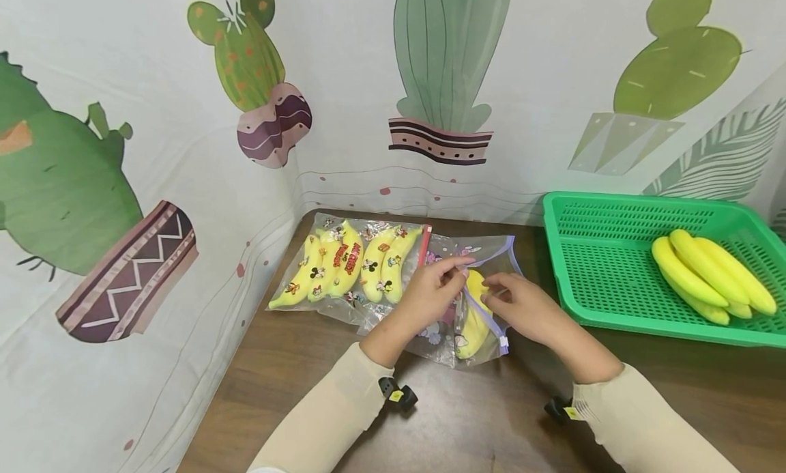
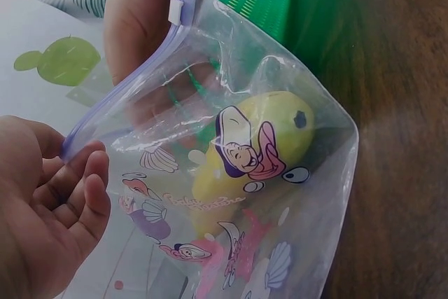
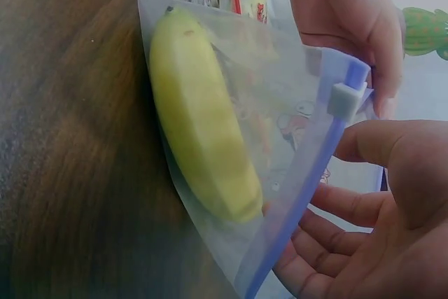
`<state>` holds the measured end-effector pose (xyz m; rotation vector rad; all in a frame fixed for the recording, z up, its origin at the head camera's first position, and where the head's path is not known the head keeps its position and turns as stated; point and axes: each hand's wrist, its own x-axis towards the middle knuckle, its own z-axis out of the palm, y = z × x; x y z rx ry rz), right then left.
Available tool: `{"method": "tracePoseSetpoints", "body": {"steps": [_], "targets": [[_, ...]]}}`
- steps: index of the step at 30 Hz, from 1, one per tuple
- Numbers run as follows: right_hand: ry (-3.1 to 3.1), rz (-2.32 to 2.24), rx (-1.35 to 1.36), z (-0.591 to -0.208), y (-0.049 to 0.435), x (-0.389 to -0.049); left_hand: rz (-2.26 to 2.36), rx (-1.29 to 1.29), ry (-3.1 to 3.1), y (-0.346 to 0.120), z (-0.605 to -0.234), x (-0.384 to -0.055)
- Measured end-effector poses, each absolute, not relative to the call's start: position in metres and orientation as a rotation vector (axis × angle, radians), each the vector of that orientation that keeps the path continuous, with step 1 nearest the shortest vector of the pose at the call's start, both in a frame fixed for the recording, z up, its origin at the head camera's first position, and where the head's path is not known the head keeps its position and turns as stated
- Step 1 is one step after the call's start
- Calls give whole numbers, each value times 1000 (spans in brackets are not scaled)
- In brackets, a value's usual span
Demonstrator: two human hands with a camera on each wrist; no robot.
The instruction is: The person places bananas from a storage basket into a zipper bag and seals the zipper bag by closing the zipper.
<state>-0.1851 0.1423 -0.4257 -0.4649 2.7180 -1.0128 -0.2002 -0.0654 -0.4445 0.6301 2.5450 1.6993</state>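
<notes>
A clear printed zip bag [image 1: 439, 347] with a purple zip edge and a white slider [image 2: 176, 11] lies at the middle of the table. One yellow banana [image 3: 199, 117] is inside it, its upper end close to the mouth. My left hand [image 1: 433, 292] pinches the purple edge [image 2: 126, 99] between thumb and finger. From the other side my right hand [image 1: 523, 304] reaches into the mouth, its loosely bent fingers [image 3: 343, 204] close to the banana's end. In the left wrist view the film partly veils those fingers.
A red-edged zip bag [image 1: 425, 244] holding several bananas [image 1: 348, 258] lies flat to the left, partly under the purple-edged one. On the right stands a green basket [image 1: 555, 254] with a bunch of bananas [image 1: 712, 275]. Behind the brown table [image 1: 448, 418] hangs a cactus-print cloth [image 1: 344, 145].
</notes>
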Motion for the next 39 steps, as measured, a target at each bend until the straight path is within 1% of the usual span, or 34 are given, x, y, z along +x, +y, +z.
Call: {"method": "tracePoseSetpoints", "body": {"steps": [28, 39], "targets": [[2787, -1195, -432, -413, 156, -173, 1721, 624, 2539, -66, -445, -200], [2842, -1298, -481, -416, 158, -173, 1725, 614, 2532, -65, -447, -201]]}}
